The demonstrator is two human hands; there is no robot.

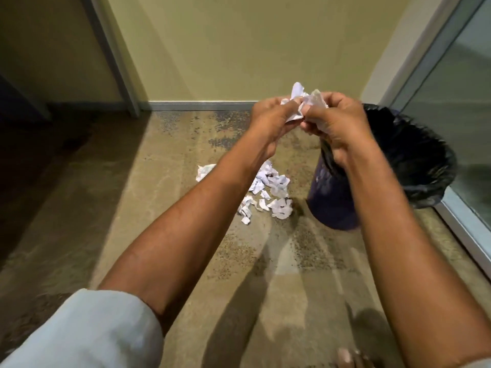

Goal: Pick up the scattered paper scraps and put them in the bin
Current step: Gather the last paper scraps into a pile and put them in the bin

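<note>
Both hands are raised in front of me, meeting around a crumpled bunch of white paper [300, 99]. My left hand [271, 120] pinches its left side, and my right hand [337, 123] grips its right side with curled fingers. The bunch is held in the air just left of the bin's rim. The dark bin [414, 160], lined with a black bag, stands on the floor at the right. A heap of torn white paper scraps [268, 192] lies on the floor to the left of the bin's base, partly hidden by my left forearm.
The speckled concrete floor [186, 256] runs to a yellow wall [239, 49] with a metal skirting. A glass door in a metal frame [457, 115] stands close behind the bin on the right. A dark doorway [24, 128] opens at the left. Toes [350, 358] show at the bottom edge.
</note>
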